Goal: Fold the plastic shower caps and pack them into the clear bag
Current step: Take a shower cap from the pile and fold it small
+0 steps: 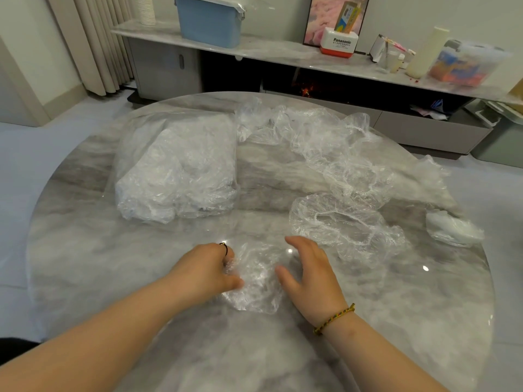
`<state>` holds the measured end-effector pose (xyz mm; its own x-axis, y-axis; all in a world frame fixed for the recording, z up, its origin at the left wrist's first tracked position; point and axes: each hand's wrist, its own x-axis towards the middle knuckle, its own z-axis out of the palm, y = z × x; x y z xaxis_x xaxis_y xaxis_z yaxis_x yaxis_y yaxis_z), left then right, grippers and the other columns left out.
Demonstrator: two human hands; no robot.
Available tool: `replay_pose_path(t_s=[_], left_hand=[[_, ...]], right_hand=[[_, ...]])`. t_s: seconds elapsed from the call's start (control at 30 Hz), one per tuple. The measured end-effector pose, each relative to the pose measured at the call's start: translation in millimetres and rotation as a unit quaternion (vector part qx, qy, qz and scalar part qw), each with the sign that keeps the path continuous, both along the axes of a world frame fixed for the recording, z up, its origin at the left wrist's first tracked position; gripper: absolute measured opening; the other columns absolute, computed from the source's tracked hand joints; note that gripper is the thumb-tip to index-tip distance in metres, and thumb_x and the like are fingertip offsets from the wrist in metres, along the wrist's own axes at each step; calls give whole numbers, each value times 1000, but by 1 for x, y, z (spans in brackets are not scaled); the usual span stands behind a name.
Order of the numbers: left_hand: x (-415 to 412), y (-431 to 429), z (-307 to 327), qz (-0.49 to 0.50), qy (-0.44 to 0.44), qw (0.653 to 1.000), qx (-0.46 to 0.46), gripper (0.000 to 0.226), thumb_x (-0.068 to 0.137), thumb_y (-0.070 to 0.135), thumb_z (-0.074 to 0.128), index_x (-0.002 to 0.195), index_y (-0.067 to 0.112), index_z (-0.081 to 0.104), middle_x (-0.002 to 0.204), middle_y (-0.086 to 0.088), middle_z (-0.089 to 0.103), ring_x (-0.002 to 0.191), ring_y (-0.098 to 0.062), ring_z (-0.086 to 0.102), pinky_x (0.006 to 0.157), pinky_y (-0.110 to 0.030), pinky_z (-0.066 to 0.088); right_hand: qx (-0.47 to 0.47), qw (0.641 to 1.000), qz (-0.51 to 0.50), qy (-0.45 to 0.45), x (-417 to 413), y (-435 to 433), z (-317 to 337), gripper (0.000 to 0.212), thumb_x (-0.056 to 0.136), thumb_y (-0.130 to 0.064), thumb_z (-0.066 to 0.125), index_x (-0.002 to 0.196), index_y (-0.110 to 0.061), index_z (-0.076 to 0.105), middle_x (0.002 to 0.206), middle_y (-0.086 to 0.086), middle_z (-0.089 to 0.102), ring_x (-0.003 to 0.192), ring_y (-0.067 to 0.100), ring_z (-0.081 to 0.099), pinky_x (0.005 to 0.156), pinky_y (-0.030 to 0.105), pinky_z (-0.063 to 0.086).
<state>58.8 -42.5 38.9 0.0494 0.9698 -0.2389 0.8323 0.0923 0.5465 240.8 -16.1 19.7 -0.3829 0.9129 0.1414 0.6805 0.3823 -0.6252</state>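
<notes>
Low centre, our left hand (206, 267) pinches a crumpled shower cap (254, 284) on the marble tabletop (113, 264); our right hand (308, 278) is spread at its edge. The stuffed clear bag (175, 171) lies upper left, loose caps (325, 142) upper right.

Grey-veined marble table (85, 250), clear shower caps (325, 142), blue bin (209, 21)

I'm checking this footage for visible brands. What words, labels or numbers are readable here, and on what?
"Panasonic": on the white and red box on the shelf.
Small line under that name: too small to read.
Print on the yellow carton standing in the box: blurred.
Packs inside the clear tub: blurred.
</notes>
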Motion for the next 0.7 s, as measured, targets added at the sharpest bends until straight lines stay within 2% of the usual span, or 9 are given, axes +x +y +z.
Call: replay_pose_path(t_s=[0.1,0.17,0.23,0.33,0.37,0.43,0.5,0.6,0.7], left_hand=[[-1,-3,5,-44,-36,998,-18,39,79,27,70,63,28,34,64,10,38,56,-4,38,50,-13,30],[0,-5,7,-67,-64,995,-21,35,78,26,72,68,32,39,69,10,44,61,-3,42,56,-11,34],[1,-6,10,-71,-91,993,-18,34,77,21,73,72,34,42,72,12,49,63,0,46,59,-9,36],[-1,-4,11,-54,-140,989,-15,33,75,14,74,77,32,46,73,12,53,58,5,49,58,-8,38],[-1,-4,12,-49,-155,987,-18,34,74,13,74,78,32,46,73,11,54,57,5,49,58,-9,39],[-3,-4,12,-38,-190,981,-20,38,73,9,74,83,33,46,75,9,57,59,3,51,61,-13,42],[-3,-3,13,-23,-229,973,-16,45,72,7,75,90,36,45,83,7,59,65,2,56,66,-11,44],[-9,1,13,7,-255,967,17,51,73,14,76,98,43,42,94,11,55,79,6,55,72,-2,40],[-29,6,17,48,-167,978,117,35,81,17,69,101,38,50,98,20,52,84,14,50,74,1,33]], right_hand=[[11,998,44,39,-5,-3,14,77,67,-64,41,136,-31,26,131,-28,22,124,-11,19,104,3,8],[-44,996,82,13,-6,-5,19,81,64,-66,45,136,-33,28,125,-32,29,120,-10,28,104,5,15],[-130,987,91,7,-5,-6,18,63,75,-48,65,130,-27,45,112,-22,49,104,-5,46,93,5,31],[-230,968,86,61,-7,-6,19,21,81,-19,69,100,-25,60,85,-13,60,73,-4,56,73,10,45],[-263,957,87,86,-8,-6,20,16,82,-15,67,92,-26,60,78,-13,61,66,-6,57,68,10,45],[-334,929,96,128,-10,-6,21,19,84,-9,64,81,-28,60,63,-17,62,57,-9,55,61,7,42],[-367,915,85,143,-12,-7,20,24,86,-4,60,73,-24,59,47,-19,56,48,-9,50,55,5,38],[-375,910,33,173,-11,-6,17,26,87,-1,57,66,-15,54,51,-14,52,48,-6,46,56,8,39],[-355,915,-1,190,-8,-3,17,18,90,-3,52,73,1,50,70,2,44,64,8,43,60,13,36]])
